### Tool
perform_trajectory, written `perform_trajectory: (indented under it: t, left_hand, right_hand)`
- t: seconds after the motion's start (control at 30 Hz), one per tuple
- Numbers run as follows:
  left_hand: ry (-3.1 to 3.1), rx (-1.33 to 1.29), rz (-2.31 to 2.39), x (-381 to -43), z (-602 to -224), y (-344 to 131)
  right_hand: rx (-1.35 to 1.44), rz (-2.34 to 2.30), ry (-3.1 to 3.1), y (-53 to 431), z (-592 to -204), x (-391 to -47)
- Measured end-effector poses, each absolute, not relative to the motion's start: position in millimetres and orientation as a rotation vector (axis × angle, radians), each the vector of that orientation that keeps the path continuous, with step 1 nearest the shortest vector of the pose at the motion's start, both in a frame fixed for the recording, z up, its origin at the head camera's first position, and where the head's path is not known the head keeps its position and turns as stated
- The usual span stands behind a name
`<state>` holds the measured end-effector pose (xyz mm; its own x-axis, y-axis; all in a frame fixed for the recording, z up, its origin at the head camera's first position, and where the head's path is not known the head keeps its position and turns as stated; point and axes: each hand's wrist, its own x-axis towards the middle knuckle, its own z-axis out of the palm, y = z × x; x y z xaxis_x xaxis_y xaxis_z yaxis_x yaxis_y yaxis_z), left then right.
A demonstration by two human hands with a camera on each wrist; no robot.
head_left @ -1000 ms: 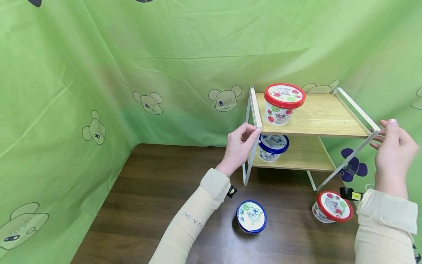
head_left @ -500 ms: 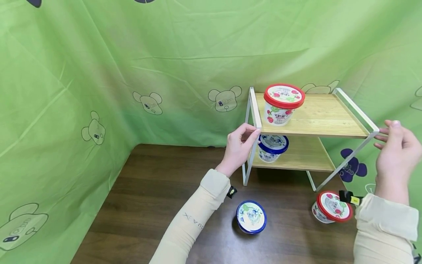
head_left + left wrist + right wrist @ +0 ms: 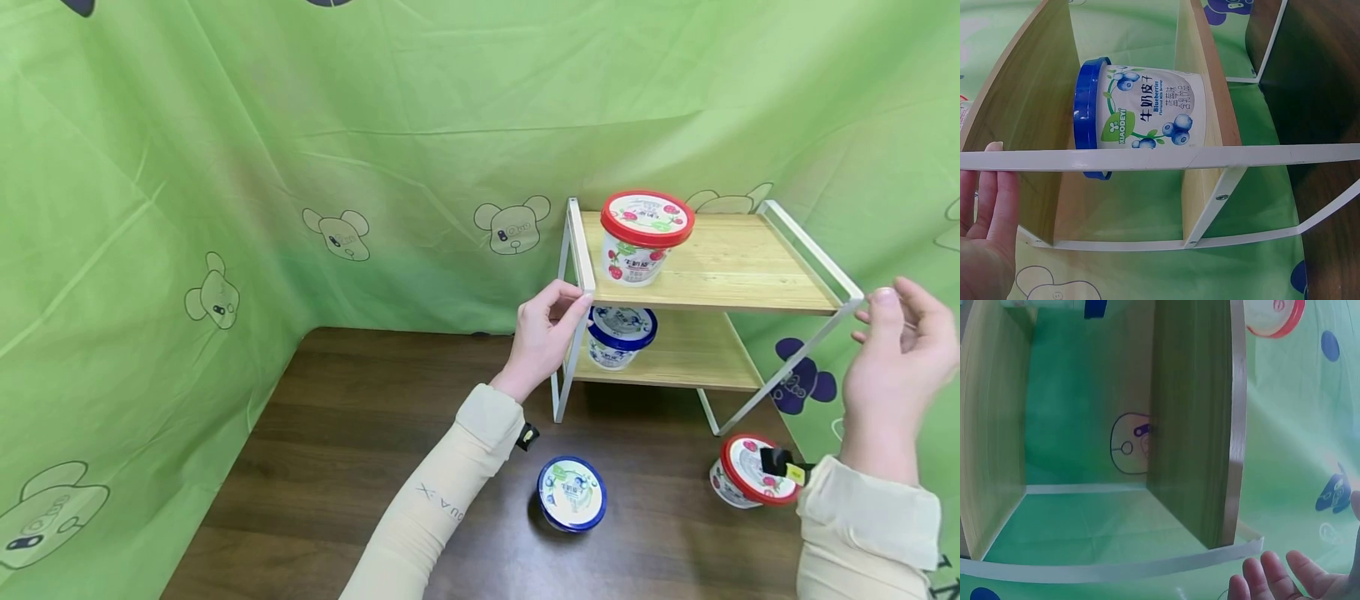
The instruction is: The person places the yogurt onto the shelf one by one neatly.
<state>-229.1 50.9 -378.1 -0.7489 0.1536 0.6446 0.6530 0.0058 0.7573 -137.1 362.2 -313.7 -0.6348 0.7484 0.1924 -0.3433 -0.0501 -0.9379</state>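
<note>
A two-tier wooden shelf [image 3: 757, 258] with a white metal frame stands at the right. My left hand [image 3: 546, 329] pinches its front left top corner between thumb and fingers. My right hand [image 3: 896, 358] is beside the front right corner, fingers loosely bent and holding nothing; a small gap shows between them and the frame in the right wrist view. On the upper board, at the left, sits a tub with a red lid [image 3: 647, 237]. Below it, on the lower board, stands a blueberry tub with a blue lid [image 3: 1147, 112], partly behind the frame bar in the left wrist view.
Another blue-lidded tub [image 3: 572, 496] stands on the dark wooden table [image 3: 337, 467] in front of the shelf. A second red-lidded tub [image 3: 738, 479] leans near the right forearm, partly covered by the wrist camera. Green cloth [image 3: 420, 167] with bear prints hangs behind and at the sides.
My right hand has come away from the shelf's front right corner, shifting slightly, its fingers turning a little. The left hand, the shelf and the tubs have stayed in place.
</note>
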Motion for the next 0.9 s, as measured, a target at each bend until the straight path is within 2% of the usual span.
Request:
perform_trajectory:
  t: [0.4,0.9]
  left_hand:
    - [-1.908,-0.839,-1.793,-229,-378,50]
    - [-1.888,-0.833,-1.802,-228,-378,51]
  right_hand:
    - [-0.521,1.353,-1.840,338,-320,-131]
    - [-0.274,1.286,-1.900,325,-347,-129]
